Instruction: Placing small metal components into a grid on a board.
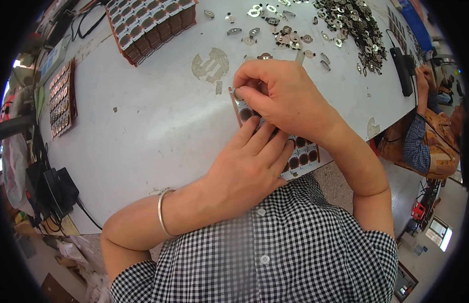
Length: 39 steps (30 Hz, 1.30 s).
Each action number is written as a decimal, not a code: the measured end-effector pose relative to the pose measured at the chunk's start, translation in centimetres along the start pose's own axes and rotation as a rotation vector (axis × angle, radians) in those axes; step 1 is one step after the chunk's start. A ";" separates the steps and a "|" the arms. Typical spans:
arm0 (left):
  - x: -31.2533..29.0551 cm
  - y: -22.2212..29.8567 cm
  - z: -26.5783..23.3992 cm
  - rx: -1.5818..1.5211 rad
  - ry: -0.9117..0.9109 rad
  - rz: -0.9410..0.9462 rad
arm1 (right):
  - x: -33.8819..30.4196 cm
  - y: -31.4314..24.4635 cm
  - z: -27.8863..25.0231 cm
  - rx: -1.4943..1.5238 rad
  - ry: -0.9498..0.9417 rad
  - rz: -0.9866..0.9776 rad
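Two bare hands, one panel. Nearest us, a checkered shirt (274, 247) sits close against the table's near edge, so room on that side is tight. At near left, black adapters (58, 192) and cables crowd the left edge. The left hand (247, 166) lies flat over the dark-dotted panel (302, 151), fingers slightly spread, gripping nothing we can see. The panel is right of centre, its near end by the table's near edge. Above its far-left corner, the right hand (290, 101) has thumb and forefinger drawn together; we cannot tell whether a piece is between them. Leftward we get a wide stretch of white tabletop (143, 126) up to a small panel stack (63, 98) near the left edge. At right, a black strip (401, 70) lies near the edge, a co-worker (431, 141) beyond. Farther: loose metal clips (290, 38), a tall panel stack (151, 28) far left, a clip heap (353, 30) far right.
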<state>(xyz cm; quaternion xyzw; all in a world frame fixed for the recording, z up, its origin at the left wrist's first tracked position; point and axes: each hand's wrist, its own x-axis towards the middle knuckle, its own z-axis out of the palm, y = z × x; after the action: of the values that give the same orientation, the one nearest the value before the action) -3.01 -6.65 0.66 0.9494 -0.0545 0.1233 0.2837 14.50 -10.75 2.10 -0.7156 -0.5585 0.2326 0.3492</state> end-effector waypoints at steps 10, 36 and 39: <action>-0.3 -0.2 0.8 0.006 0.062 0.015 | -0.5 -0.6 0.9 -0.044 0.030 0.053; -0.4 0.9 0.6 0.132 0.050 -0.013 | -2.0 -0.9 1.2 -0.290 0.188 -0.085; -0.2 0.8 0.1 0.111 0.026 -0.005 | -2.0 -0.6 1.0 -0.342 0.170 -0.132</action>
<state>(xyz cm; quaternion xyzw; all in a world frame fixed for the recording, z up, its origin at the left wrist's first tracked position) -3.30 -7.40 0.96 0.9621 -0.0415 0.1378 0.2318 12.87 -12.34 1.82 -0.7434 -0.6040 0.0496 0.2831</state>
